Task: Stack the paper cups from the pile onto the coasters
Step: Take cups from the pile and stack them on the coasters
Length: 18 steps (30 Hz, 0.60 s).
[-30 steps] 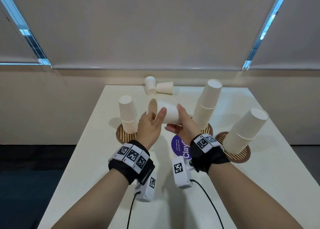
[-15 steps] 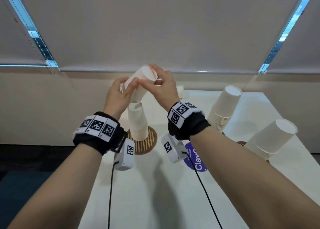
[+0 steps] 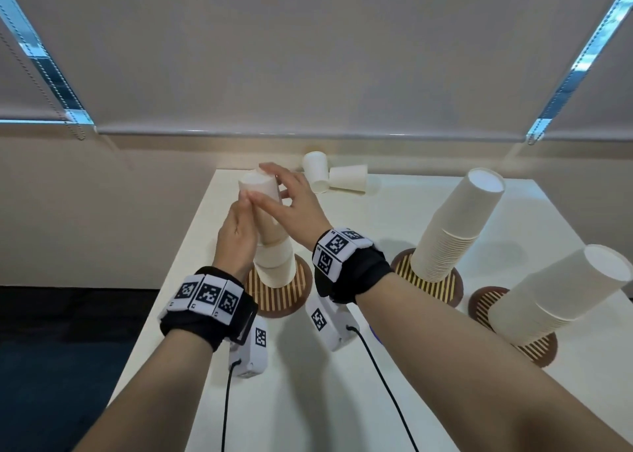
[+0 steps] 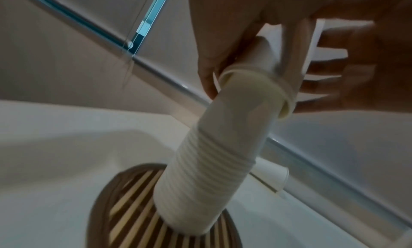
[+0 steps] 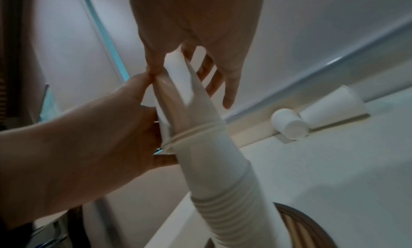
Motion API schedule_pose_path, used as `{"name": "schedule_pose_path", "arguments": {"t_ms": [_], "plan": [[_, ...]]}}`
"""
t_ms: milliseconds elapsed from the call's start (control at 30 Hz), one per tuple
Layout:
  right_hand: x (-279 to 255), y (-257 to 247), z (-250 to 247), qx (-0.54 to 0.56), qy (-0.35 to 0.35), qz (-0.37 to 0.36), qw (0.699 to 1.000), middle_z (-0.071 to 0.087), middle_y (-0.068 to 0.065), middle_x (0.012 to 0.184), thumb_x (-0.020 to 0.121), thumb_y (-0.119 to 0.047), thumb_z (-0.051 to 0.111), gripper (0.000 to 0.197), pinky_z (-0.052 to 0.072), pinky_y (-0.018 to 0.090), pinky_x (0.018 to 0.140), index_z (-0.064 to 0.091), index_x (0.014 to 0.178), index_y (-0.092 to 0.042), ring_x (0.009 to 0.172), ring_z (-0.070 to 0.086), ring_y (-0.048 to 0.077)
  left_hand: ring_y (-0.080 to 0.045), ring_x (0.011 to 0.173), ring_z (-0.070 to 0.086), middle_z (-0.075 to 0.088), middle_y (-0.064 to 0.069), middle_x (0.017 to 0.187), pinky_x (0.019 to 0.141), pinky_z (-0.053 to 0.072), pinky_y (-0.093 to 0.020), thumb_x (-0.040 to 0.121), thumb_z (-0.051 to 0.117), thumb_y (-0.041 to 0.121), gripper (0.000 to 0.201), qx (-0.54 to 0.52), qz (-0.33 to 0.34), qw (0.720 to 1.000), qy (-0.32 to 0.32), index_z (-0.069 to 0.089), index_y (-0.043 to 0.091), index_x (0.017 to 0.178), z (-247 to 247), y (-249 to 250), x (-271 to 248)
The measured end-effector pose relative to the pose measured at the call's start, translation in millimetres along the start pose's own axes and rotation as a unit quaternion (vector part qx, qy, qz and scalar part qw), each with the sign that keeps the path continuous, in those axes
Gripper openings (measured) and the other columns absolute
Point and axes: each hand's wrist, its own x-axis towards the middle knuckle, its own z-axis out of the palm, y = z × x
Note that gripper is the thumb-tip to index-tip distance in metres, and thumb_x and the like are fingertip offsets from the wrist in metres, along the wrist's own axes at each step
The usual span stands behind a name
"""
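An upside-down paper cup [image 3: 258, 186] sits partway down over the top of the left stack [image 3: 275, 266], which stands on the left slatted coaster [image 3: 284, 297]. My left hand [image 3: 239, 225] grips this cup's left side near its rim [image 4: 256, 86]. My right hand [image 3: 284, 195] pinches its upper part between thumb and fingers, the other fingers [image 5: 227, 86] spread behind it. The two thumbs touch. Two loose cups [image 3: 315, 176] [image 3: 347, 177] lie at the table's far edge.
A tall leaning stack [image 3: 455, 225] stands on the middle coaster [image 3: 442, 290]. Another leaning stack [image 3: 561, 297] stands on the right coaster [image 3: 534, 352]. The table's left edge [image 3: 185, 263] runs close to the left coaster. Wrist camera cables [image 3: 226, 407] trail over the near table.
Both hands carried the cup from mid-table up and left, turned it bottom up, and lowered it onto the top of the left stack.
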Motion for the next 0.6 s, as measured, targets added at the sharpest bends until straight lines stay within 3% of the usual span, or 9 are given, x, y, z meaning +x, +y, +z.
{"name": "schedule_pose_path", "arguments": {"t_ms": [133, 233, 267, 333, 367, 433, 533, 600], "plan": [[-5.4, 19.7, -13.6, -0.003, -0.057, 0.048, 0.997, 0.043, 0.001, 0.135, 0.087, -0.026, 0.064, 0.056, 0.042, 0.028, 0.098, 0.041, 0.138, -0.032, 0.114, 0.050, 0.017, -0.013, 0.108, 0.053, 0.057, 0.005, 0.113, 0.084, 0.043, -0.020, 0.101, 0.034, 0.039, 0.036, 0.010, 0.008, 1.000, 0.021, 0.051, 0.019, 0.125, 5.2, -3.5, -6.8], [-6.4, 24.6, -25.7, -0.032, -0.112, 0.058, 0.992, 0.042, -0.001, 0.139, 0.082, -0.016, 0.069, 0.076, 0.040, 0.033, 0.104, 0.031, 0.143, -0.038, 0.121, 0.047, 0.018, -0.014, 0.108, 0.053, 0.057, 0.002, 0.115, 0.092, 0.045, -0.026, 0.096, 0.048, 0.031, 0.036, -0.005, 0.037, 0.998, 0.045, 0.050, 0.012, 0.127, 8.2, 0.2, -5.3], [-6.2, 24.6, -29.8, -0.036, -0.113, 0.061, 0.991, 0.042, 0.000, 0.139, 0.081, -0.013, 0.070, 0.080, 0.040, 0.031, 0.103, 0.028, 0.144, -0.039, 0.121, 0.046, 0.016, -0.014, 0.110, 0.052, 0.057, 0.000, 0.119, 0.092, 0.043, -0.020, 0.093, 0.050, 0.030, 0.039, -0.001, 0.060, 0.996, 0.069, 0.050, 0.010, 0.126, 10.7, 3.5, -3.4], [-5.7, 23.9, -39.3, -0.016, -0.077, 0.075, 0.994, 0.046, 0.001, 0.137, 0.082, -0.008, 0.065, 0.079, 0.040, 0.029, 0.098, 0.027, 0.145, -0.036, 0.120, 0.046, 0.017, -0.015, 0.115, 0.050, 0.054, -0.004, 0.123, 0.087, 0.036, -0.003, 0.092, 0.051, 0.024, 0.037, 0.010, 0.114, 0.983, 0.141, 0.050, 0.006, 0.124, 16.6, 17.2, -1.2], [-5.5, 23.6, -45.5, 0.001, -0.046, 0.084, 0.995, 0.049, 0.001, 0.132, 0.083, -0.007, 0.062, 0.074, 0.041, 0.029, 0.096, 0.029, 0.144, -0.032, 0.119, 0.048, 0.019, -0.015, 0.114, 0.050, 0.054, -0.004, 0.121, 0.087, 0.034, -0.001, 0.092, 0.051, 0.020, 0.034, 0.020, 0.149, 0.971, 0.185, 0.051, 0.003, 0.121, 20.0, 26.7, -1.2], [-3.2, 25.7, -59.8, 0.003, 0.021, 0.101, 0.995, 0.053, 0.002, 0.121, 0.082, -0.011, 0.059, 0.062, 0.044, 0.032, 0.095, 0.039, 0.140, -0.021, 0.112, 0.051, 0.020, -0.013, 0.102, 0.052, 0.055, -0.002, 0.108, 0.088, 0.038, -0.010, 0.089, 0.050, 0.015, 0.027, 0.032, 0.243, 0.941, 0.233, 0.055, 0.000, 0.111, 30.7, 47.7, -3.7], [5.8, 36.8, -82.5, -0.088, 0.089, 0.123, 0.985, 0.059, 0.009, 0.122, 0.084, -0.009, 0.057, 0.047, 0.044, 0.036, 0.101, 0.050, 0.130, -0.008, 0.110, 0.055, 0.023, -0.009, 0.077, 0.050, 0.056, -0.002, 0.088, 0.070, 0.038, -0.007, 0.084, 0.054, 0.005, 0.012, 0.065, 0.353, 0.922, 0.145, 0.060, 0.000, 0.092, 62.3, 74.1, -3.9], [13.2, 45.3, -95.6, -0.128, 0.111, 0.139, 0.976, 0.060, 0.009, 0.126, 0.086, -0.012, 0.056, 0.041, 0.043, 0.030, 0.102, 0.054, 0.127, -0.008, 0.117, 0.055, 0.022, -0.011, 0.069, 0.049, 0.056, 0.000, 0.083, 0.064, 0.037, -0.008, 0.081, 0.057, 0.002, 0.007, 0.103, 0.339, 0.932, 0.076, 0.061, 0.003, 0.087, 87.5, 83.7, 5.6]]}}
